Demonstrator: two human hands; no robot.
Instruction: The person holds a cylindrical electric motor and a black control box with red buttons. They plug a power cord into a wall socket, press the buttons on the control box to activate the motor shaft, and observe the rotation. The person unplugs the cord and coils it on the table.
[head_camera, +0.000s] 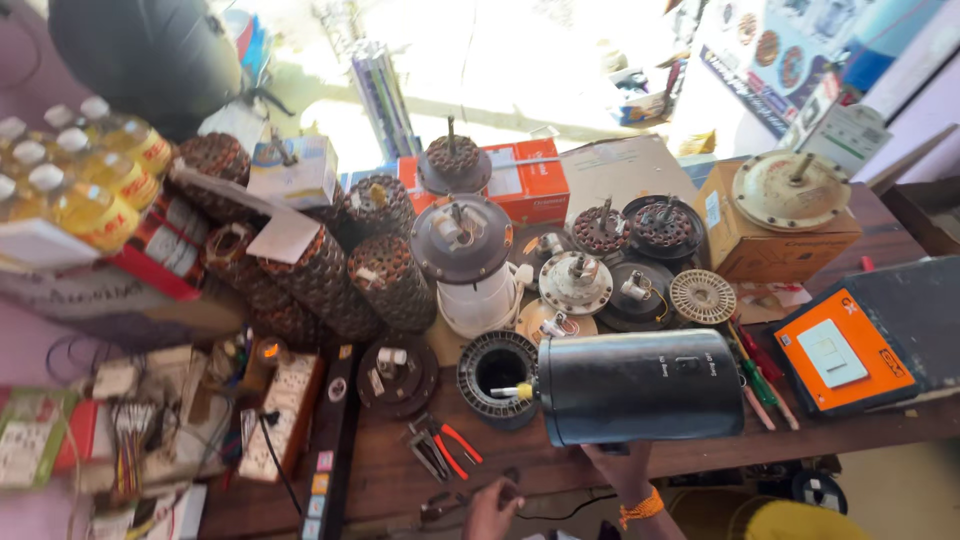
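While the right hand (622, 468) apparently supports a black cylinder (640, 386).

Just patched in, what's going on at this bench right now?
A person's right hand, with an orange band at the wrist, holds up a large black cylindrical metal housing over the front edge of the cluttered wooden workbench. The left hand hangs low by the bench edge, near red-handled pliers. Behind the housing lie a black ring-shaped stator and other fan motor parts.
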